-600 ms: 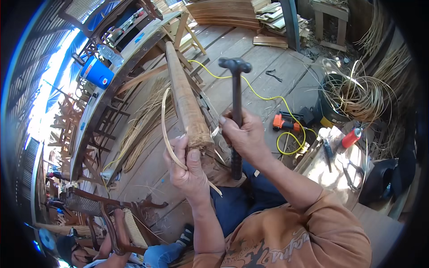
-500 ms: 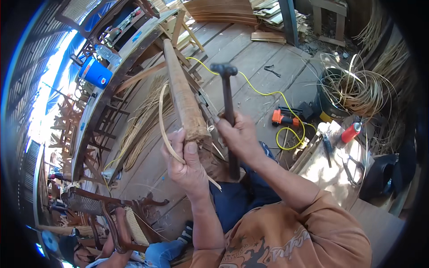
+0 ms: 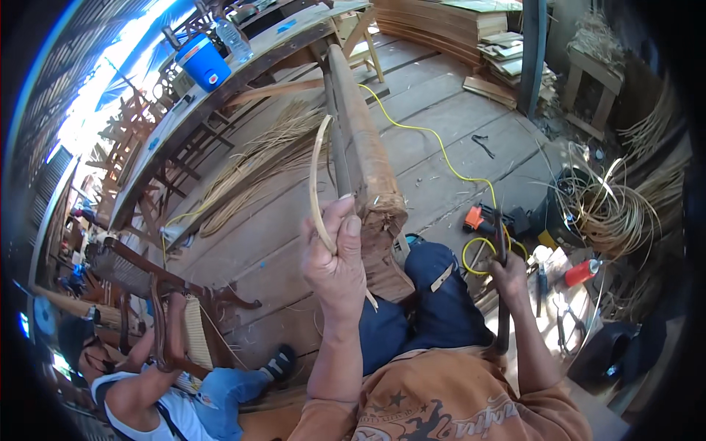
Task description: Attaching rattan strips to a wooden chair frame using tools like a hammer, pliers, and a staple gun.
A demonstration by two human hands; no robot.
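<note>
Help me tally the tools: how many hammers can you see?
1: the dark hammer is in the person's right hand, held to the right of the blue trousers. Others could be hidden among the clutter.

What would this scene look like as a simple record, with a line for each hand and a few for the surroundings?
Left hand: pinching a curved pale strip
Right hand: gripping a hammer by its dark handle; head hard to make out
Near left hand: end of a long wooden log; contact unclear
Right side: orange tool, red bottle, loose coils of strips
Upper left: blue cooler
Lower left: another person, beside dark wooden furniture
</note>
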